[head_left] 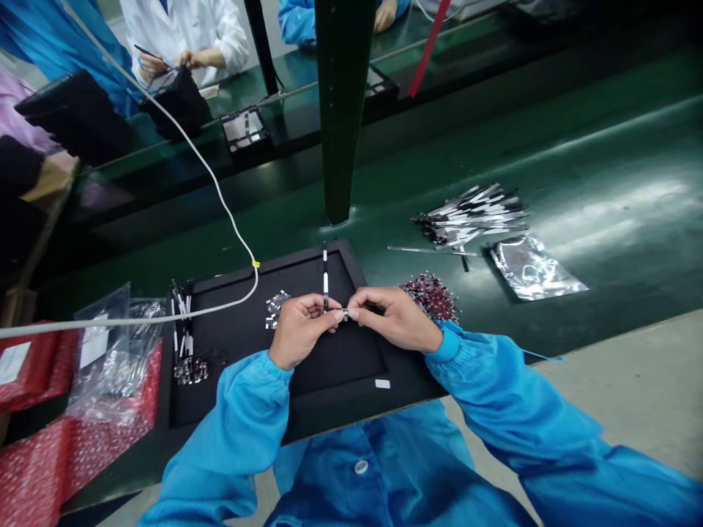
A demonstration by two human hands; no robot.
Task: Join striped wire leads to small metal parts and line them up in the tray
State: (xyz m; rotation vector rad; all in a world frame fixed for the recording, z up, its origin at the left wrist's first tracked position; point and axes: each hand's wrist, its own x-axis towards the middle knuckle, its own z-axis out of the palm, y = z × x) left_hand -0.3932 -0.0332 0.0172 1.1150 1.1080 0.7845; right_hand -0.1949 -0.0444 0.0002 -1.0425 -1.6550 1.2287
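Over a black tray (340, 366), my left hand (299, 326) and my right hand (392, 315) meet, both in blue sleeves. The left hand's fingers pinch the lower end of a thin black-and-white strip (325, 274) that stands upward from it. The right hand's fingertips pinch a tiny metal part (346, 315) held against the strip's base. A small cluster of silvery parts (274, 306) lies on the tray just left of my left hand. A heap of small dark red parts (431, 295) sits right behind my right hand.
A pile of black-and-white strips (475, 214) and a silver foil bag (530, 267) lie to the right on the green belt. A white cable (220, 197) crosses the tray. Plastic bags (113, 351) and red wrap (49, 454) sit left. A dark post (340, 110) stands ahead; other people work opposite.
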